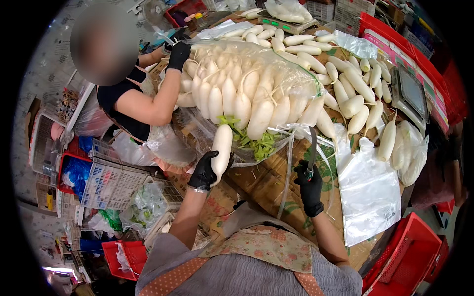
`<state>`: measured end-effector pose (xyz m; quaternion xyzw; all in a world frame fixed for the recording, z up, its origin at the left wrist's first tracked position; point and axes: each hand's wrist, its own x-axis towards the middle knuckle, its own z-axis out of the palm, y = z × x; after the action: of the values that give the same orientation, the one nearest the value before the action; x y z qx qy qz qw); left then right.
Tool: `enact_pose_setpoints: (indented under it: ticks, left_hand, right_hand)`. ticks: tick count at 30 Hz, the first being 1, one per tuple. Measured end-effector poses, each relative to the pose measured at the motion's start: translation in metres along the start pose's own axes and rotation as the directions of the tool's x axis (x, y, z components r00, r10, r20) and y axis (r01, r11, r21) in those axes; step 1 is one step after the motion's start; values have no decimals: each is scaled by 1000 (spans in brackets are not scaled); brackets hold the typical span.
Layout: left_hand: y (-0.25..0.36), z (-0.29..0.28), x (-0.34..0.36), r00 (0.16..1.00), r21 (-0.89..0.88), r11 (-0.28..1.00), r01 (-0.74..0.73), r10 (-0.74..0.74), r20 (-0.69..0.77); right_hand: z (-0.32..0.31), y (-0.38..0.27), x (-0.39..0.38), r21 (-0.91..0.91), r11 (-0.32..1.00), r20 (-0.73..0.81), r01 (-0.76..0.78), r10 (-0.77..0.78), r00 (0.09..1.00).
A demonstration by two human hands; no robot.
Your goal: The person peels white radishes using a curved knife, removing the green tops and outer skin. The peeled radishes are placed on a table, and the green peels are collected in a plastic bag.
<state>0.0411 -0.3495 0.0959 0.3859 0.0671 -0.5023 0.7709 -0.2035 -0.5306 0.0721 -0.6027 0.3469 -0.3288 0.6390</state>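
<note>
My left hand (203, 172), in a black glove, grips a white radish (222, 145) near its lower, tapering end, with the thicker end pointing up and away. My right hand (310, 190), also gloved in black, is closed round the handle of a knife (312, 150), its narrow blade upright and apart from the radish. Just beyond my hands, a heap of white radishes (229, 96) lies inside a large clear plastic bag (276, 54). Cut green leaf stalks (261, 146) lie at the bag's near edge.
Across to the left, a person's black-gloved hand (178, 55) holds the bag's edge. Loose radishes (358, 84) spread over the table's right side beside a scale (411, 93). Flat plastic bags (370, 192) lie right of me; red crates (407, 251) and a white crate (111, 185) stand around.
</note>
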Motion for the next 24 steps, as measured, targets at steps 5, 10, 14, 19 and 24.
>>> enact_pose_setpoints:
  ticks: [5,10,14,19,24]
  left_hand:
    - [-3,15,-32,998,12,1000,8,-8,55]
    - [-11,22,-35,940,588,733,-341,285,189]
    - [-9,22,-38,851,773,387,-502,379,363]
    - [-12,27,-44,774,802,149,-578,411,481]
    - [-13,24,-50,698,783,31,-622,476,535]
  right_hand:
    - [20,-12,3,-493,831,211,259,-174,962]
    - [39,-40,20,-555,594,434,582,-390,812]
    - [54,-54,31,-598,499,472,628,-414,778]
    - [64,-51,41,-608,477,509,635,-380,772]
    - [65,-39,53,-555,517,578,651,-322,749]
